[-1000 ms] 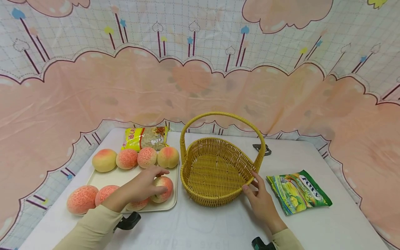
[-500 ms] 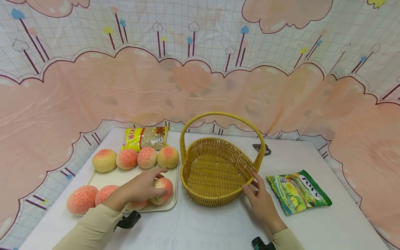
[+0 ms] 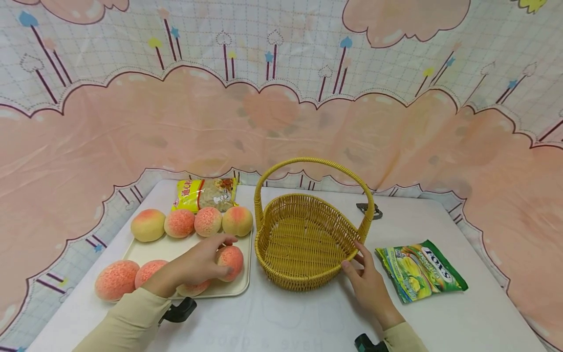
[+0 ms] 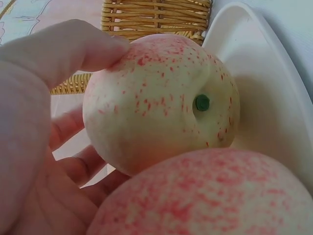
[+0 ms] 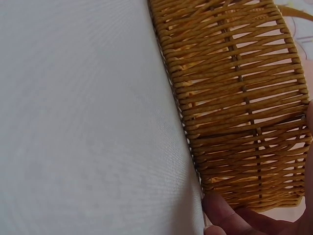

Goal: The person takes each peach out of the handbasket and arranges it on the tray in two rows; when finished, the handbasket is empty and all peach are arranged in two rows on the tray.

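A red-blushed peach is at the front right of the cream tray, with my left hand curled round it. In the left wrist view, the thumb lies on top of that peach, fingers are behind it, and its green stem dimple shows. A second peach is close in front. My right hand grips the right rim of the yellow wicker basket. The right wrist view has fingertips at the lower edge of the woven wall. Nothing lies inside the basket.
More peaches line the tray: a back row and a front row, partly behind my left arm. A yellow snack bag lies behind them. On the right are a green Fox's candy bag and a dark clip-like object.
The peach in my left hand has turned, so a redder side faces up in the head view. My right hand and the basket stay in place.
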Available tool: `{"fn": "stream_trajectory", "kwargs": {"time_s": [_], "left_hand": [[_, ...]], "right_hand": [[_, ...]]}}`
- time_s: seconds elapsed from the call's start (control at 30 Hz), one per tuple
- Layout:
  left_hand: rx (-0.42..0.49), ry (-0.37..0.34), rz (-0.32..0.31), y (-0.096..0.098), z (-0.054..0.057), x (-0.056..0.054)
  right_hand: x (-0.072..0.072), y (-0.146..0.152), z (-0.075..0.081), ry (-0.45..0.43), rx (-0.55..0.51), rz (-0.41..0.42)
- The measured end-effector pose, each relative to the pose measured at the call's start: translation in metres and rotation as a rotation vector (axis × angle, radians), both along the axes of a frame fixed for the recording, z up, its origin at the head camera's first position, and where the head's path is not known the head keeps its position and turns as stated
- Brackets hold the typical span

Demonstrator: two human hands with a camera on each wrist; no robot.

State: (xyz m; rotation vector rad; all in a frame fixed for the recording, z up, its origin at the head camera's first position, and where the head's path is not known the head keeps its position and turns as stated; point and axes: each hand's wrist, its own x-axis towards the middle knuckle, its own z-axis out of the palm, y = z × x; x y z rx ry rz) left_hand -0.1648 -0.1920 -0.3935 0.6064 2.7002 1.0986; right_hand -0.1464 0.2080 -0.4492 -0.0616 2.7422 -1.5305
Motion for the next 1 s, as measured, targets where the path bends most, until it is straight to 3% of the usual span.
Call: {"fn": "stream_trajectory", "kwargs": {"time_s": [0.2, 0.4, 0.53, 0.7, 1.0], "left_hand": [[0.000, 0.011, -0.007, -0.0012, 0.0001, -0.0004], [-0.087, 0.019, -0.046, -0.0017, 0.0016, -0.0026], [-0.131, -0.022, -0.062, -0.0006, 0.0032, -0.0032], [-0.115, -0.059, -0.058, 0.0003, 0.0028, -0.0027], [-0.073, -0.023, -0.062, -0.0005, -0.0023, -0.0011]], "right_hand": [[-0.0009, 0.0005, 0.0001, -0.006, 0.005, 0.000], [-0.0021, 0.0005, 0.0013, -0.016, 0.008, -0.002], [-0.0021, 0.0001, 0.0019, -0.018, 0.003, -0.001], [-0.0016, -0.0001, 0.0014, -0.012, 0.000, -0.001], [-0.0013, 0.0005, -0.0012, -0.005, 0.001, -0.003]]}}
